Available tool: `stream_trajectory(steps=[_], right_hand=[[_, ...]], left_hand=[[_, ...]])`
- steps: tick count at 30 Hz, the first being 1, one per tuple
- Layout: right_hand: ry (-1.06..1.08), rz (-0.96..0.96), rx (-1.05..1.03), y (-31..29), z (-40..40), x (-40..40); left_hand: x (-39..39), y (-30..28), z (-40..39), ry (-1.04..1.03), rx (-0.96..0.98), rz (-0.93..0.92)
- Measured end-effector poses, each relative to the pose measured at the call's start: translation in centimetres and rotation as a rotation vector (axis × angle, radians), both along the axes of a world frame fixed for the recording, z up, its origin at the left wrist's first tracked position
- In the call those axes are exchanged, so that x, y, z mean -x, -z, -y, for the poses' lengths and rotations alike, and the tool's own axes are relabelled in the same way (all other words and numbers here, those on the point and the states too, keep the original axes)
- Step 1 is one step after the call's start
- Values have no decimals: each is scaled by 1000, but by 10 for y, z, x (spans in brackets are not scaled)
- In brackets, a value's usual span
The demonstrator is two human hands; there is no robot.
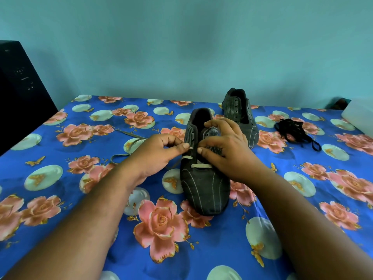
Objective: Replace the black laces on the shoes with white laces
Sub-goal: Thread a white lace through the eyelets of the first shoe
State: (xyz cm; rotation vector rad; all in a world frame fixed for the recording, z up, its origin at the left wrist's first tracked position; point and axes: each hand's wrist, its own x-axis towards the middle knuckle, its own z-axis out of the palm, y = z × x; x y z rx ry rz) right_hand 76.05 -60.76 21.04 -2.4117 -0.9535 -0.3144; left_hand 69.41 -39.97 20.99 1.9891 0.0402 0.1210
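Note:
A dark grey striped shoe (203,188) lies in the middle of the flowered cloth, toe towards me. A white lace (200,165) crosses its two lowest eyelet rows. My left hand (155,156) pinches the white lace end at the shoe's left eyelet row. My right hand (226,150) rests on the tongue and right side of the shoe, thumb by the same eyelets. The lace's loose part (129,150) trails left over the cloth. The second shoe (240,114) stands behind, without laces. The black laces (294,131) lie in a heap at the right.
The blue flowered cloth (80,199) covers the whole surface. A black box (20,93) stands at the far left. A white object (357,116) sits at the far right edge. A turquoise wall rises behind.

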Motion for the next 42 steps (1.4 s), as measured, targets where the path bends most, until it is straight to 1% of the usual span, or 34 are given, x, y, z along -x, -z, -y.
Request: stream_trajectory(steps=[3,4,6,7,8,9,11,13,16,19,21,23,24,26,28,30,31,32,35,37,40,42], right_hand=[[19,17,18,-1,-1,1],[17,7,12,-2,-2,1],[10,-34,-28,-4,-2,2],[8,-46,-46,-4,-1,2],[1,-64,-54,-5,-1,2],[0,-72,-60,-5,-1,2],[-2,-83,-75,-5,-2,2],[-2,-85,-100,-4,-5,3],[-16,-108,-122,-3,-6,3],[-18,-156,-125,-4,-4,2],[-7,-162,-106,-4,-5,2],[3,-111,-92,-2,-7,2],[7,-72,-94,-1,-7,1],[20,23,-108,1,-8,1],[30,100,-119,2,-10,1],[25,166,-114,1,-11,0],[24,184,-114,2,-12,0],[25,185,-118,3,-11,-1],[14,109,-131,5,-8,-3],[-12,80,-102,6,-4,-6],[-72,120,-35,3,5,-10],[-99,188,14,1,11,-13]], left_hand=[[-3,5,-13,-12,-456,179],[-2,5,-14,-26,-569,241],[0,4,-11,-51,-685,356],[-1,5,-10,-55,-709,389],[0,5,-8,-51,-701,385],[0,6,-7,-35,-643,347],[1,6,-5,12,-431,247],[2,4,-1,11,-291,212],[1,3,4,-22,-198,143],[2,0,8,-4,-40,40],[3,-1,6,9,-50,17],[3,-2,3,10,-153,53],[2,-2,2,3,-243,89],[1,-2,3,-21,-484,173],[2,-4,6,-55,-712,304],[3,-6,5,-73,-839,443],[2,-4,3,-76,-839,467],[2,-3,2,-71,-783,439],[-1,2,0,-3,-428,163],[-2,2,1,26,-270,75],[-2,-1,0,46,-106,27],[0,-2,-2,64,-77,-4]])
